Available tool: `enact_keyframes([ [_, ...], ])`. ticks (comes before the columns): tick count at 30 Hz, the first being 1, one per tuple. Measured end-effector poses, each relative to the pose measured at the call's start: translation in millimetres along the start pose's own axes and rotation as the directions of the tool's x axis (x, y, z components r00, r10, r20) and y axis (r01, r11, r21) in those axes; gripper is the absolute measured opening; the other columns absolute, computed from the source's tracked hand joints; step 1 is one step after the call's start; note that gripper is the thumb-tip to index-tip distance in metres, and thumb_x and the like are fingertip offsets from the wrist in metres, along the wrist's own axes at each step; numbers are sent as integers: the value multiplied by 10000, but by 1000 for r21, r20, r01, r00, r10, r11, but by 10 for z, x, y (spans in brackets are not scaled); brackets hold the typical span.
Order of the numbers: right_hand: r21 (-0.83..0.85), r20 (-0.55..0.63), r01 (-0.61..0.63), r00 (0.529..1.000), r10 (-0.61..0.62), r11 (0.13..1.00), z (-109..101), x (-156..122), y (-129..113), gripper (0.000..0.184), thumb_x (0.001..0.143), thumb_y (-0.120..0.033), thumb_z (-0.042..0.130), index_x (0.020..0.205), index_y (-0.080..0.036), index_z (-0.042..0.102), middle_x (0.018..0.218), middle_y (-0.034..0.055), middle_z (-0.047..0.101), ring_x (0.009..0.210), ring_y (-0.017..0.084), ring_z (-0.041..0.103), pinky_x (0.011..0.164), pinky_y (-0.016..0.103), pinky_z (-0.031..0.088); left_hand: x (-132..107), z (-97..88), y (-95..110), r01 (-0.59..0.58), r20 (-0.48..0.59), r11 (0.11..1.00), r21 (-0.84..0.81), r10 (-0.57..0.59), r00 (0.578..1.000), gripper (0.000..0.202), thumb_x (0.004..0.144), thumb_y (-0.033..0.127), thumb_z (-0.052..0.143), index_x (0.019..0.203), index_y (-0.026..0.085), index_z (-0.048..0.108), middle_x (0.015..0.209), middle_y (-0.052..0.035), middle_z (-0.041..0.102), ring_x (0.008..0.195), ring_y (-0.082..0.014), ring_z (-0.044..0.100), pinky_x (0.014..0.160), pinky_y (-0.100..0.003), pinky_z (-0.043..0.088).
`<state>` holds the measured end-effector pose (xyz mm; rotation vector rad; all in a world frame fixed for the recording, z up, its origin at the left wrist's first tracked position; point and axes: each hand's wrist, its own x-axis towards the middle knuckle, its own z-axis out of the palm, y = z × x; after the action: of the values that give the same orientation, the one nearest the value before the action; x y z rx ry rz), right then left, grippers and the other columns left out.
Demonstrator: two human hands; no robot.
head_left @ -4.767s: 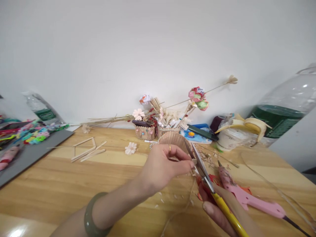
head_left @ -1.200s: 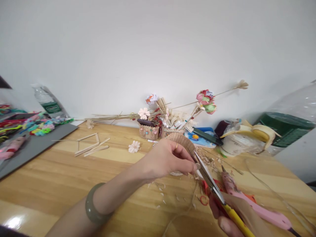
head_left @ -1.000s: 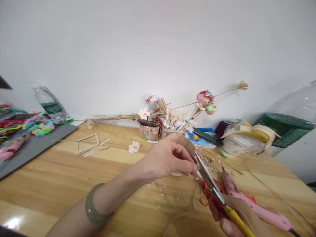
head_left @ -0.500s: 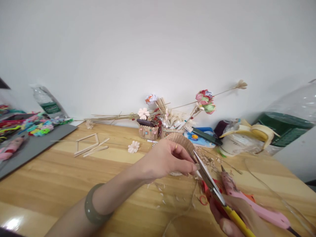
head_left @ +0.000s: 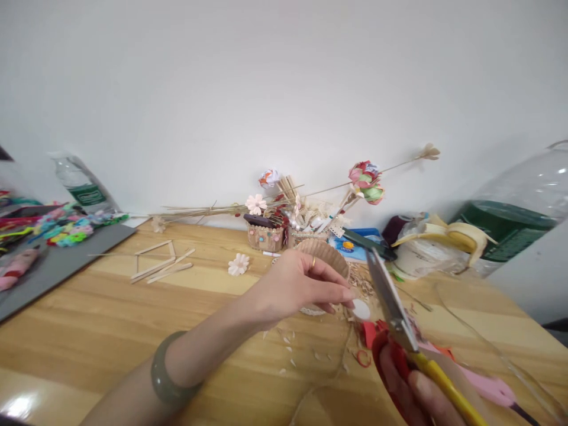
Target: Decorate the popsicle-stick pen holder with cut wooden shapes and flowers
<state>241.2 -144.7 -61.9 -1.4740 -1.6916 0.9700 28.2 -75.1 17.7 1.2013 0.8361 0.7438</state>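
Observation:
My left hand is closed in a pinch on a small white rounded piece, thin and petal-like, jutting out past the fingertips. My right hand grips a pair of scissors with yellow and red handles. The blades look closed and point up and away, just right of the white piece and apart from it. Behind my left hand stands a ribbed tan paper cup, partly hidden by the fingers. Pale shavings lie beside it.
A pink glue gun lies behind my right hand. Dried and crafted flowers stand at the wall in small decorated pots. A peeled banana skin and a large bottle are at right. Wooden sticks lie left.
The scissors have moved off the white piece, to the right and upright, and their blades have come together. My left hand stays nearly still, and the white piece now shows clearly.

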Motion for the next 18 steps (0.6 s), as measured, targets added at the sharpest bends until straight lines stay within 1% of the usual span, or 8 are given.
enact_keyframes([
  [3,43,9,-9,1000,9,999,-33,46,-77,522,671,-627,570,351,-237,437,266,2,382,262,118,352,329,273,334,9,20,-18,2,-33,1000,5,-2,999,124,586,221,746,652,128,698,608,3,654,540,-62,549,563,-194,450],
  [5,77,-52,-21,998,25,997,-18,39,-151,528,653,-594,596,319,-236,398,262,4,389,270,118,376,340,266,347,15,39,-28,-4,-52,1000,-3,4,999,118,575,206,746,641,129,684,577,17,632,523,-54,536,551,-186,444],
  [7,97,-126,-90,987,102,991,22,15,-205,413,665,-524,601,393,-233,487,317,1,452,318,126,436,347,246,354,16,63,-34,-1,-66,1000,-1,1,998,112,565,185,740,624,128,664,550,30,610,506,-53,526,540,-188,443],
  [10,118,-71,-176,980,185,977,79,14,-219,195,646,-406,617,579,-223,606,437,-7,545,388,134,502,376,233,409,2,106,-42,18,-78,1000,19,-17,997,98,564,164,721,613,128,644,542,35,600,502,-56,523,532,-193,445],
  [11,121,-75,-158,983,167,980,89,30,-213,174,636,-387,628,620,-214,623,484,-2,572,413,137,520,396,235,432,-5,120,-47,30,-78,999,22,-28,997,97,562,163,718,608,127,639,542,36,597,504,-57,521,533,-194,447],
  [13,115,-201,-63,976,85,991,94,70,-204,182,633,-374,652,685,-200,643,609,23,628,486,145,567,458,239,481,-17,146,-68,58,-53,998,21,-56,997,100,563,174,717,599,126,636,546,35,596,516,-59,520,538,-196,456],
  [16,78,-412,105,909,-64,991,93,102,-213,186,644,-369,667,737,-208,652,791,59,676,651,184,638,553,254,531,-16,177,-127,97,37,995,40,-98,994,97,585,203,708,601,126,650,575,26,615,551,-66,537,552,-198,468],
  [18,40,-471,186,870,-146,982,108,90,-224,150,673,-367,655,727,-227,643,833,67,678,803,229,648,582,269,537,-5,191,-177,119,87,991,58,-124,988,78,604,203,695,613,132,662,593,23,631,570,-71,553,559,-196,471],
])
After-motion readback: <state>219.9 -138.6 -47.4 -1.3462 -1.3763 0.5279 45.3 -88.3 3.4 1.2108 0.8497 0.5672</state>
